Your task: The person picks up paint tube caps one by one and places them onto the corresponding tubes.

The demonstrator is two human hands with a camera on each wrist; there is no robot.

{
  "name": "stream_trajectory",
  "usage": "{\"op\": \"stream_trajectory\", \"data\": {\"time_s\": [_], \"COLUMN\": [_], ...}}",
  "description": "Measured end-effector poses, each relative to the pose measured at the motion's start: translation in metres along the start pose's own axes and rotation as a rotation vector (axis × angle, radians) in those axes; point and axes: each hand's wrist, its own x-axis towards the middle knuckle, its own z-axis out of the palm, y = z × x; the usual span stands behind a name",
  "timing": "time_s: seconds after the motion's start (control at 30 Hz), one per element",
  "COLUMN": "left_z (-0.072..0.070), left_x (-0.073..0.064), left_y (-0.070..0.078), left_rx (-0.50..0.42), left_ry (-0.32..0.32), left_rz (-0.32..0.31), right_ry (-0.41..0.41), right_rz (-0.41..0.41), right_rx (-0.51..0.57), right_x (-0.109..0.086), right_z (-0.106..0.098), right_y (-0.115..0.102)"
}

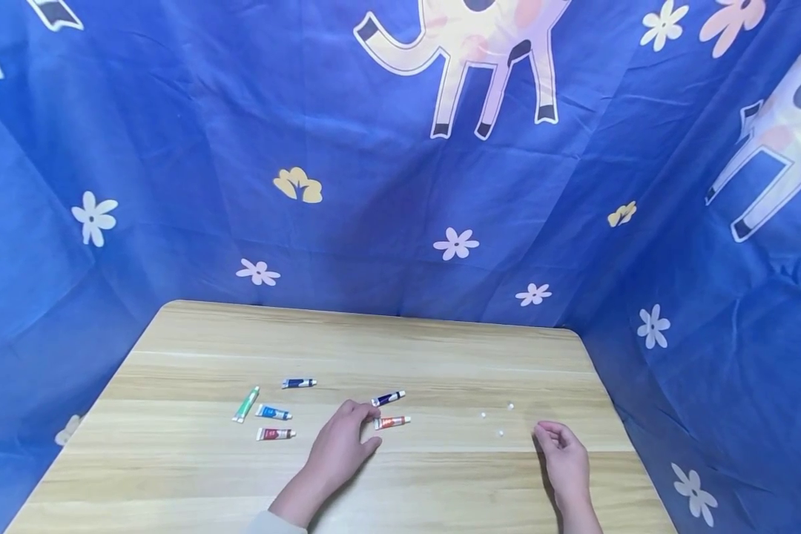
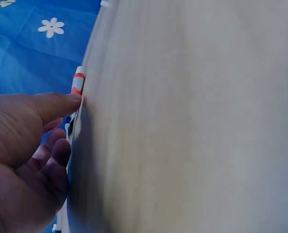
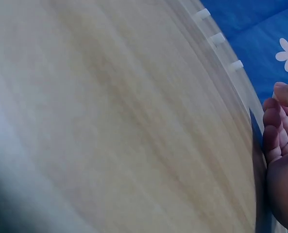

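So the left hand is loosely spread, thumb well apart from the fingers, not gripping anything. The orange tube lies on the table with its flat end right by those fingertips, can't tell if they touch. A dark blue tube sits just beyond it. Over on the right hand, thumb and forefinger tips come together, fingers curled; can't tell if anything's pinched. Little white bits lie near it.

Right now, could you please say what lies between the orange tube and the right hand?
The head view shows three small white pieces between the orange tube and the right hand.
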Motion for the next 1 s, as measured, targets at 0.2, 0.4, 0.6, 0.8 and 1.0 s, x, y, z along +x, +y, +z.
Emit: {"op": "stream_trajectory", "data": {"time_s": [0.2, 0.4, 0.6, 0.8, 1.0], "left_z": [-0.019, -0.057, -0.086, -0.097, -0.100], "left_x": [-0.016, -0.022, -0.036, -0.049, -0.054], "left_y": [-0.011, -0.037, -0.067, -0.088, -0.093], "left_rx": [0.021, 0.072, 0.113, 0.149, 0.185], "left_ry": [0.043, 0.076, 0.148, 0.124, 0.068], "left_rz": [-0.029, -0.068, -0.074, -0.138, -0.162], "right_ry": [0.011, 0.055, 0.026, -0.017, -0.030], "right_rz": [0.021, 0.030, 0.103, 0.137, 0.119], "right_rx": [0.132, 0.243, 0.411, 0.404, 0.485], "right_x": [-0.001, -0.003, -0.004, -0.011, -0.021], "right_z": [-0.001, 0.001, -0.002, -0.006, -0.004], "right_y": [0.003, 0.000, -0.003, -0.007, -0.014]}}
